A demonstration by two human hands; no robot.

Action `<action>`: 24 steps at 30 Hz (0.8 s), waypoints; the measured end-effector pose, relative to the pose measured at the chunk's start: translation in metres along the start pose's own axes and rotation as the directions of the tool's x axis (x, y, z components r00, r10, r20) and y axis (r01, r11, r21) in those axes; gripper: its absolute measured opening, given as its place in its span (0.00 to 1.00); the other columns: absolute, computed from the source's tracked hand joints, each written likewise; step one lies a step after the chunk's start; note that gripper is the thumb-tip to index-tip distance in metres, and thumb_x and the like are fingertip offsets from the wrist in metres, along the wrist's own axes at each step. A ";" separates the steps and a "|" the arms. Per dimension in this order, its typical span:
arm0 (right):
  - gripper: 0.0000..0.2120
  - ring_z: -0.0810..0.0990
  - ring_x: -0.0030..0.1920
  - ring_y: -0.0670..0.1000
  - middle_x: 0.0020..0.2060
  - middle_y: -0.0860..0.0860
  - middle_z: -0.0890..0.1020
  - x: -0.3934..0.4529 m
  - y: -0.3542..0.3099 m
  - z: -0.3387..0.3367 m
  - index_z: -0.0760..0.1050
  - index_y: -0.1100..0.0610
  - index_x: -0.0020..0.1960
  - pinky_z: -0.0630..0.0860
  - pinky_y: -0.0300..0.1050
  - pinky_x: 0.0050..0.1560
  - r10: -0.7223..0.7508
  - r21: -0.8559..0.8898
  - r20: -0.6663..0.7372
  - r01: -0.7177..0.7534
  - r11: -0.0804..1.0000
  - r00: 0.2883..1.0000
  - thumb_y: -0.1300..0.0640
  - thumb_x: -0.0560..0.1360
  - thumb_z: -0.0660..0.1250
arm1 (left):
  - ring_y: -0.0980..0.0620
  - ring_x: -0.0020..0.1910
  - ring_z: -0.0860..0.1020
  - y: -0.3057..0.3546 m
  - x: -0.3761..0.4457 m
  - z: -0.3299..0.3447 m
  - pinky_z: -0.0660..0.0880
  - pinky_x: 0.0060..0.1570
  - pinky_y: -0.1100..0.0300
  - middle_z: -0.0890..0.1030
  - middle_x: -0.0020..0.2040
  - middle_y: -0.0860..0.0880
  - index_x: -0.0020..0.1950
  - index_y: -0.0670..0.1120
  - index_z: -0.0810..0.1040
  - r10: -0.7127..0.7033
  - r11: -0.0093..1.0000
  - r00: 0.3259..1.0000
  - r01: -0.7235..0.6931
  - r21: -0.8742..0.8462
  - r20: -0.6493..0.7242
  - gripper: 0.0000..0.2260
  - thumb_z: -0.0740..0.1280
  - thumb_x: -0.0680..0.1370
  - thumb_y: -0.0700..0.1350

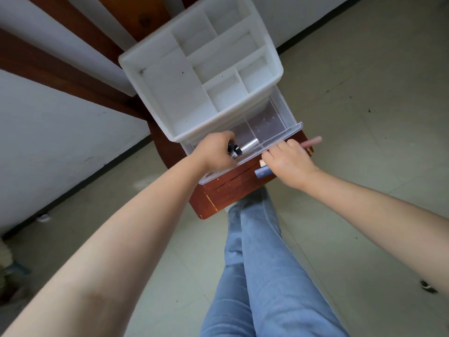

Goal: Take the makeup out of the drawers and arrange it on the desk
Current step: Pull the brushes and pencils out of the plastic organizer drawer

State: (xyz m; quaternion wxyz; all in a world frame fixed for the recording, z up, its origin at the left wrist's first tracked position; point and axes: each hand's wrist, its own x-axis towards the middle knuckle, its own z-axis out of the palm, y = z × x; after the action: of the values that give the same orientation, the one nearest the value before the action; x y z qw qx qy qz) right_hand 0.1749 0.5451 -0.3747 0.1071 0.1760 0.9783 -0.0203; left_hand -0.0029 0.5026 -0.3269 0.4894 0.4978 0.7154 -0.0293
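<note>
The left hand is curled over a black-and-silver tube in the open clear drawer of the white organizer; the fingers seem to pinch its black cap, though the knuckles hide the grip. The tube's long axis runs along the drawer front, silver end pointing toward the right hand, so the left is plainly nearer. The right hand is closed on a pink stick and a blue stick above the desk.
</note>
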 end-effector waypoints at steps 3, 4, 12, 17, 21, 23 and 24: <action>0.09 0.77 0.27 0.53 0.25 0.52 0.77 0.017 -0.005 -0.011 0.75 0.57 0.32 0.69 0.37 0.26 -0.007 -0.006 -0.011 0.007 1.000 1.000 0.63 0.51 0.66 | 0.50 0.30 0.67 -0.005 -0.033 -0.016 0.62 0.27 0.60 0.68 0.31 0.51 0.42 0.46 0.65 -0.042 0.990 0.985 0.019 -0.137 -0.167 0.12 0.68 0.69 0.38; 0.10 0.77 0.27 0.53 0.26 0.51 0.78 0.026 -0.009 -0.019 0.75 0.57 0.33 0.69 0.37 0.27 0.006 -0.010 -0.004 -0.006 1.000 1.000 0.62 0.52 0.65 | 0.49 0.28 0.66 -0.010 -0.047 -0.019 0.62 0.26 0.60 0.68 0.31 0.51 0.41 0.46 0.64 -0.075 0.981 0.978 0.037 -0.191 -0.195 0.13 0.68 0.68 0.37; 0.18 0.74 0.57 0.61 0.57 0.61 0.76 0.086 -0.012 -0.061 0.64 0.64 0.63 0.71 0.52 0.52 0.126 0.069 0.331 -0.157 0.985 0.935 0.65 0.74 0.60 | 0.46 0.39 0.70 -0.054 -0.107 -0.014 0.64 0.37 0.60 0.71 0.36 0.50 0.36 0.48 0.64 -0.349 0.925 0.916 0.303 -0.231 -0.198 0.11 0.65 0.70 0.38; 0.15 0.74 0.56 0.59 0.56 0.58 0.76 0.066 -0.009 -0.078 0.68 0.60 0.59 0.71 0.50 0.52 0.025 0.046 0.386 -0.047 0.998 0.922 0.65 0.73 0.61 | 0.45 0.42 0.72 -0.037 -0.106 -0.030 0.64 0.37 0.58 0.73 0.40 0.47 0.42 0.44 0.67 -0.385 0.923 0.884 0.361 -0.135 -0.267 0.05 0.63 0.73 0.40; 0.15 0.74 0.56 0.58 0.55 0.57 0.76 0.051 0.006 -0.105 0.68 0.59 0.58 0.69 0.49 0.49 0.005 0.023 0.347 -0.014 1.000 0.938 0.65 0.72 0.61 | 0.43 0.45 0.74 -0.004 -0.090 -0.066 0.66 0.37 0.56 0.73 0.42 0.44 0.45 0.44 0.70 -0.241 0.951 0.921 0.287 0.115 -0.306 0.05 0.63 0.72 0.36; 0.15 0.73 0.56 0.58 0.56 0.57 0.75 0.042 0.014 -0.121 0.68 0.59 0.58 0.69 0.49 0.50 0.064 0.003 0.339 -0.069 0.998 0.939 0.65 0.72 0.61 | 0.41 0.49 0.75 0.017 -0.083 -0.081 0.67 0.38 0.56 0.76 0.45 0.41 0.49 0.41 0.72 -0.154 0.951 0.929 0.232 0.205 -0.336 0.07 0.62 0.72 0.35; 0.14 0.73 0.57 0.58 0.56 0.57 0.75 0.037 0.018 -0.130 0.67 0.60 0.58 0.69 0.49 0.50 0.103 -0.007 0.333 -0.107 0.994 0.937 0.64 0.72 0.61 | 0.40 0.51 0.76 0.027 -0.080 -0.088 0.67 0.38 0.56 0.77 0.48 0.41 0.50 0.41 0.72 -0.114 0.950 0.933 0.203 0.236 -0.342 0.08 0.62 0.72 0.35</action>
State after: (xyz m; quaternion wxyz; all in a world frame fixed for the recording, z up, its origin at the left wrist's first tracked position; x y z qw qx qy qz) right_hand 0.1208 0.5850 -0.2559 0.2708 0.2224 0.9353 -0.0494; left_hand -0.0395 0.5077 -0.2106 0.2892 0.4973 0.8137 -0.0830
